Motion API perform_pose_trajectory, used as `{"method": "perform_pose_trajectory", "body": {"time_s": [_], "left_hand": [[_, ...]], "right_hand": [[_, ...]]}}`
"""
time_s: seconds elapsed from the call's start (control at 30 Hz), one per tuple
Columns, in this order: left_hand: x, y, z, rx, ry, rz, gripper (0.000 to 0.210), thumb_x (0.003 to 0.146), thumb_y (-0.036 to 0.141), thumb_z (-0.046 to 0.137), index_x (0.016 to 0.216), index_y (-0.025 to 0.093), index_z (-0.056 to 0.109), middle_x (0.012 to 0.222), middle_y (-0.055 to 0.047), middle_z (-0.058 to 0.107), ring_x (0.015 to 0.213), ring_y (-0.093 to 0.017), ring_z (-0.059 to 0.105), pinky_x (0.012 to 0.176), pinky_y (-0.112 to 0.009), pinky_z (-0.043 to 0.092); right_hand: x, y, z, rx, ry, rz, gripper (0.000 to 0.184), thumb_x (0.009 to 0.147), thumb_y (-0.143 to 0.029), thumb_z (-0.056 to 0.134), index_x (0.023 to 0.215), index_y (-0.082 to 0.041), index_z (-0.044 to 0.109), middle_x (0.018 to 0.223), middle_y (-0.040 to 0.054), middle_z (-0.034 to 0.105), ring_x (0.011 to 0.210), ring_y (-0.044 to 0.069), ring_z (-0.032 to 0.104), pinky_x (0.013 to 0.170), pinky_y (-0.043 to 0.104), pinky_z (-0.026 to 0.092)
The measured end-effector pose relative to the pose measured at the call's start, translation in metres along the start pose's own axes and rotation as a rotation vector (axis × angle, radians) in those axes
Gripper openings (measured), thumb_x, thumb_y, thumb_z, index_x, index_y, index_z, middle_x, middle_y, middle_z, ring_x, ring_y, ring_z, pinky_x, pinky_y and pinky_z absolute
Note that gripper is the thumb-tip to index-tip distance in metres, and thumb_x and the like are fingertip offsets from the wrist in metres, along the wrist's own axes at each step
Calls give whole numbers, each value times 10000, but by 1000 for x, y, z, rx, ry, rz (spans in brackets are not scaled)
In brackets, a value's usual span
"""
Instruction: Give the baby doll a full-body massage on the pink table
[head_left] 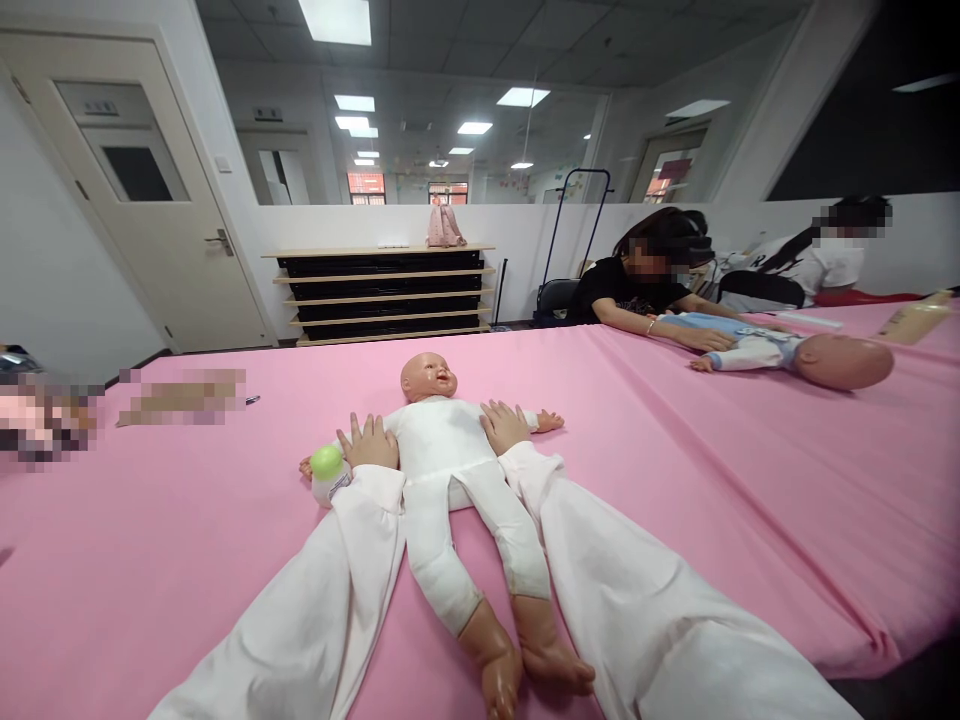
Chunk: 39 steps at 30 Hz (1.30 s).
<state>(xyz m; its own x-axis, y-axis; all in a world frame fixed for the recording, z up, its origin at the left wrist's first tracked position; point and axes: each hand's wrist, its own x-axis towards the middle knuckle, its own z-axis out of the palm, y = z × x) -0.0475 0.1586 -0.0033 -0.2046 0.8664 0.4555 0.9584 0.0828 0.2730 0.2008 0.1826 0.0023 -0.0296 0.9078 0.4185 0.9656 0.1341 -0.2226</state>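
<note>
A baby doll (442,450) with a white cloth body lies on its back on the pink table cover (660,510), head away from me and feet toward me. My left hand (373,443) rests with fingers spread on the doll's arm and side at the left. On the other side, my right hand (505,427) lies flat over the doll's upper arm near the shoulder, fingers stretched out. Neither hand grips anything. Just beside my left wrist stands a small bottle (328,476) with a green cap, partly hidden by my white sleeve.
Across the table at right, a person in a black shirt (637,290) has both hands on another doll (840,360) in blue and white clothes. A yellowish bottle (916,318) lies beyond it. Blurred items lie at the left. Shelves (382,290) stand behind the table.
</note>
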Motion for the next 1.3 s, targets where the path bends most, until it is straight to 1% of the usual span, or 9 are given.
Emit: {"method": "perform_pose_trajectory", "body": {"time_s": [0.17, 0.27, 0.37, 0.57, 0.73, 0.87, 1.03, 1.13, 1.3], "left_hand": [[5, -3, 4, -180, 174, 46, 385, 796, 181, 357, 1110, 126, 573, 1222, -126, 539, 1247, -302, 342, 1006, -580, 208], [6, 0, 2, -434, 291, 408, 347, 763, 133, 352, 991, 133, 614, 1031, -119, 635, 1021, -230, 547, 898, -424, 410], [1, 11, -10, -608, 323, 803, 279, 736, 113, 384, 859, 161, 630, 861, -77, 661, 848, -184, 589, 754, -325, 473], [-1, 46, -41, -705, 134, 920, 300, 693, 42, 362, 780, 178, 615, 757, -35, 631, 746, -147, 571, 689, -279, 471], [-4, 61, -32, -670, -4, 980, 297, 699, 48, 369, 801, 165, 622, 779, -44, 638, 762, -156, 578, 717, -299, 477], [-18, 60, -20, -655, -34, 1042, 316, 730, 82, 392, 941, 156, 616, 982, -75, 636, 959, -177, 563, 850, -336, 450], [-23, 56, -23, -556, -134, 1144, 359, 779, 136, 393, 1097, 184, 550, 1133, -65, 594, 1134, -177, 483, 993, -387, 346], [-22, 57, -26, -559, -148, 1174, 372, 762, 130, 399, 1099, 176, 553, 1118, -58, 604, 1087, -168, 514, 1000, -372, 341], [-22, 57, -23, -601, -148, 1164, 366, 714, 123, 427, 1034, 170, 599, 1031, -53, 637, 975, -185, 562, 865, -327, 449]], "right_hand": [[-6, 4, 0, -57, 96, 190, 386, 911, -344, 356, 1191, -114, 491, 1338, 166, 383, 1284, 300, 247, 1024, 565, 96], [-5, 4, 1, -74, 147, 240, 388, 906, -332, 371, 1199, -103, 481, 1333, 175, 381, 1282, 312, 242, 1021, 574, 95], [-1, 5, 0, -79, 179, 234, 400, 862, -348, 481, 1218, -168, 454, 1322, 99, 393, 1221, 267, 354, 1009, 531, 236], [1, 7, 2, -60, 240, 206, 349, 861, -329, 494, 1168, -164, 483, 1219, 85, 478, 1072, 215, 494, 902, 449, 410], [-1, 6, 5, -4, 266, 173, 297, 863, -259, 459, 1132, -148, 522, 1243, 110, 488, 1205, 250, 386, 1026, 521, 216], [-3, 4, 4, 71, 265, 139, 336, 823, -140, 357, 1092, -136, 557, 1243, 134, 512, 1263, 254, 318, 1067, 516, 40], [11, -11, -12, 191, 240, 62, 390, 805, -156, 307, 1117, -141, 540, 1225, 115, 530, 1199, 222, 418, 1054, 492, 176], [28, -36, -27, 357, 120, -93, 375, 824, -199, 304, 1095, -167, 561, 1126, 70, 603, 1065, 160, 535, 963, 341, 376], [46, -87, -32, 721, -482, -530, 247, 782, -278, 499, 925, -150, 654, 944, 57, 676, 942, 172, 593, 862, 266, 435]]}}
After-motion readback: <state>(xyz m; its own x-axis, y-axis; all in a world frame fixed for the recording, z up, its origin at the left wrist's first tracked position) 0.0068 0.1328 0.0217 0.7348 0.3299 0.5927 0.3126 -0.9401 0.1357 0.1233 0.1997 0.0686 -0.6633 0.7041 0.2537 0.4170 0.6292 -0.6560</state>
